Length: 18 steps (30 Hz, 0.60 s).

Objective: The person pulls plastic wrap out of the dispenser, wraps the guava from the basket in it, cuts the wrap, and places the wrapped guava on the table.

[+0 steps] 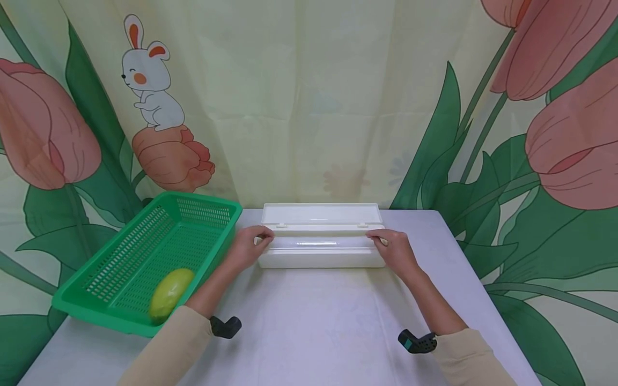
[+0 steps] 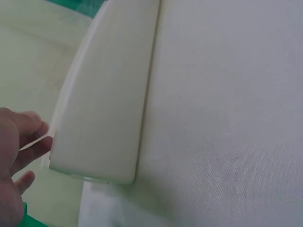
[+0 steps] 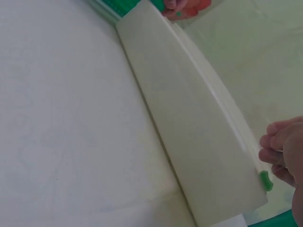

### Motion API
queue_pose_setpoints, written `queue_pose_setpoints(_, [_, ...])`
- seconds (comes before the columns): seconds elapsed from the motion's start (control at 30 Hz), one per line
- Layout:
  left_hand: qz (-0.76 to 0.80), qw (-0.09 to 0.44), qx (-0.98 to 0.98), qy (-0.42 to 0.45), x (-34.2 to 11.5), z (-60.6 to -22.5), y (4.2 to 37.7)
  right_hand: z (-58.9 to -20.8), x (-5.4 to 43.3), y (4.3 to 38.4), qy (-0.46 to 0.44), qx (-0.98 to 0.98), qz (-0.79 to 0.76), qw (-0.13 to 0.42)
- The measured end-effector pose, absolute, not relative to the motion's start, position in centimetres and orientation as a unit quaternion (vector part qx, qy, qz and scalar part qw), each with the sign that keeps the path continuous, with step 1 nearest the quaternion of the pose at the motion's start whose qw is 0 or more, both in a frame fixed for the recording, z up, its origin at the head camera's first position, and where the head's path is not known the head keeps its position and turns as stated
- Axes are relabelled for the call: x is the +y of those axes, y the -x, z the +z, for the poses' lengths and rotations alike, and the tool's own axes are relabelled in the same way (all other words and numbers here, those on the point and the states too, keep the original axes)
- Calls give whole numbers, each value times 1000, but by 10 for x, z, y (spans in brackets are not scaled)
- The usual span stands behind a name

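A long white cling film dispenser (image 1: 321,260) stands at the back of the table with its lid (image 1: 321,213) raised. Clear, shiny cling film (image 1: 316,243) lies across its opening. At the left end my left hand (image 1: 250,245) pinches the film's edge between thumb and fingertips. My right hand (image 1: 393,247) pinches it in the same way at the right end. From the left wrist view, the left fingers (image 2: 35,146) sit just beside the dispenser's end. In the right wrist view the right fingers (image 3: 277,142) are near a small green piece (image 3: 266,180) on the dispenser.
A green plastic basket (image 1: 113,236) stands on the left of the table, close by my left forearm. One yellow-green mango (image 1: 170,295) lies in its near right corner. A white cloth (image 1: 318,332) covers the table. Behind hangs a curtain (image 1: 299,107) printed with tulips and a rabbit.
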<state>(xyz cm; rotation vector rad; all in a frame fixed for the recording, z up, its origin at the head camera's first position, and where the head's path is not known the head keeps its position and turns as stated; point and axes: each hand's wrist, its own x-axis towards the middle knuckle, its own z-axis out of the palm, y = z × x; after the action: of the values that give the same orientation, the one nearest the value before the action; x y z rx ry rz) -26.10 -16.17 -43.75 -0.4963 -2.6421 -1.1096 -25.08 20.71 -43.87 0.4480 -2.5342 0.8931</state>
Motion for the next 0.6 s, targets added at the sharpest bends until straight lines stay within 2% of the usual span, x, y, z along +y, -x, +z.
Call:
queue_pose_setpoints(0.17, [-375,129,-902,172,-161,-436,260,-437,207,249,-161,-910,320,209])
queue_pose_setpoints(0.37, [-371,119,-906,166,-161,-432,258,-432,206,246,-154,-913,320,202])
queue_pose_setpoints(0.6, [-369,118,-906,171,-162,-428,255,-430,208,244,-167,-906,322,220])
